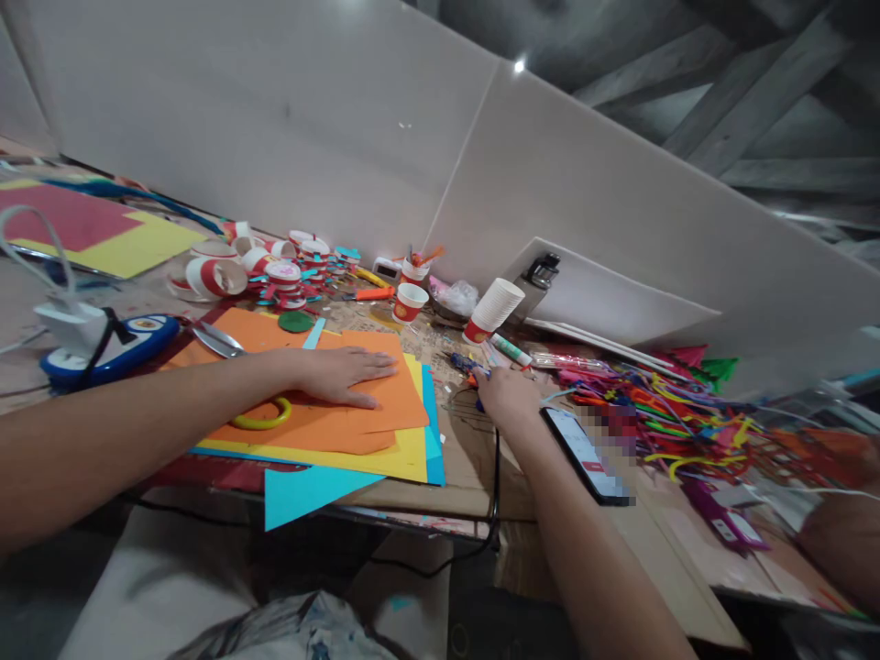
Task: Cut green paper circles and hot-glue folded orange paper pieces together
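My left hand [344, 374] lies flat, fingers stretched, on orange paper [385, 422] stacked over yellow sheets [412, 463] and blue sheets [434, 458]. Under my left forearm lie scissors; a yellow handle loop [280, 417] and the metal blades [218, 339] show on either side. My right hand [509, 396] is closed around what looks like a blue glue gun [466, 364], its tip pointing left and a black cord [496, 467] hanging over the table edge. My fingers partly hide it. A green paper disc [296, 321] rests on the stack's far side.
Behind stand a paper cup [411, 304], stacked cups [491, 312] and several decorated cup pieces [285, 280]. Right are a phone [584, 454] and colourful pipe cleaners [660, 403]; a blurred other person's arm [842, 541] is beyond. A blue-white power strip [114, 348] sits left.
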Motion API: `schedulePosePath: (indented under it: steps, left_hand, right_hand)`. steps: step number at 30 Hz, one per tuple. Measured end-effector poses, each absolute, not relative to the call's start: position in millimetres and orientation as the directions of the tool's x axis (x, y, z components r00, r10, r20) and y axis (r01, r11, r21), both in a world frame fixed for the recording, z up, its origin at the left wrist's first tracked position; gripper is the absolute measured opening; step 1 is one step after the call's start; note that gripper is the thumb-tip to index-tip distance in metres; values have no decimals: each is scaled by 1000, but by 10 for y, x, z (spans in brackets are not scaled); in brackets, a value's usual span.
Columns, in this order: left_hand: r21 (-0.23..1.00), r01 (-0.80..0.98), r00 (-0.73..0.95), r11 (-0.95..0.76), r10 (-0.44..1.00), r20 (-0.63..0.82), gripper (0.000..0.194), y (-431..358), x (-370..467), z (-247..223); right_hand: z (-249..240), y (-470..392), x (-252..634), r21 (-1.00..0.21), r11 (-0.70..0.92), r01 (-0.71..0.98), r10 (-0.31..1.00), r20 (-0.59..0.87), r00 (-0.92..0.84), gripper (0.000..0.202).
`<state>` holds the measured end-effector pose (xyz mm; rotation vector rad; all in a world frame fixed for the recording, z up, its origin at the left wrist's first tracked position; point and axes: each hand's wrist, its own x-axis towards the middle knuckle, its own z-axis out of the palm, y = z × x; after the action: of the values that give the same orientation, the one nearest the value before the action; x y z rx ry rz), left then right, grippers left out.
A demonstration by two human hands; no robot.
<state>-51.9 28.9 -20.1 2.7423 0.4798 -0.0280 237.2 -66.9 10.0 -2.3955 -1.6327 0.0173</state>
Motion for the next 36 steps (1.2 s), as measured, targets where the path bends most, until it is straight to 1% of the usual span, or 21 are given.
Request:
schedulePosePath:
  steps: [1,2,3,4,5,7,9,11,13,16,21,24,27,28,31,33,35,36]
  left_hand:
    - [346,333,942,-877,328,-74,77,294,-531,-201]
    - [351,337,939,-874,338,-61,80,300,-545,-201]
    - [355,346,934,-869,357,-37,81,308,-560,-201]
    - [357,364,921,-860,389,-5,81,318,-575,-204]
    - [356,391,904,-849,427,24,80,330,-587,-210]
    - [334,454,871,-826,490,27,76,355,-600,-233]
    - [288,522,846,-803,529,-57,76,373,-595,-264]
    - [240,562,827,-791,541,-155,79,381,-580,-289]
    - [206,578,815,-790,544,-201,81,377,-564,-295]
    - [173,585,806,-792,545,-231,83,359,-554,-272]
    - [185,621,780,-762,579,-237,93,344,-576,-246]
    - [204,640,767,-741,603,-218,101,358,-586,-276]
    - [210,642,766,-737,606,-215,105,372,-583,-307]
    - [200,646,762,-736,608,-225,105,374,-581,-312]
    - [164,652,753,-740,609,-248,104,374,-576,-307]
    - [184,641,765,-745,600,-236,104,371,-577,-293]
    - [227,631,776,-742,592,-218,106,367,-581,-278]
    - [243,627,779,-740,591,-212,107,365,-583,-271]
  right_hand:
    - [113,-694,2251,-132,-337,932,913,195,358,39]
    - [118,-713,2121,-87,-254,963,926,265,268,40]
    - [115,-723,1989,-64,-151,986,931,325,164,39]
    - [103,-722,1862,-58,-23,998,937,347,41,42]
    - [80,-709,1745,-80,69,994,936,349,-37,46]
    - [9,-653,1553,-133,223,966,951,245,-186,57]
    - [-85,-576,1427,-179,290,940,957,85,-279,68]
    - [-174,-511,1365,-211,310,927,942,-60,-329,76]
    - [-234,-483,1357,-225,325,919,921,-145,-362,82]
    - [-250,-522,1420,-222,336,915,911,-168,-376,83]
    - [-176,-675,1549,-190,303,934,921,-192,-338,83]
    - [-128,-693,1496,-148,289,946,933,-178,-312,85]
    - [-127,-623,1314,-136,326,936,933,-112,-341,82]
    - [-143,-594,1249,-149,357,922,922,-101,-373,80]
    - [-219,-561,1154,-214,408,888,888,-135,-440,75]
    - [-258,-613,1218,-260,426,867,873,-133,-469,71]
    - [-253,-708,1380,-298,431,852,880,-69,-469,65]
    - [-231,-758,1487,-300,394,869,910,-3,-414,58]
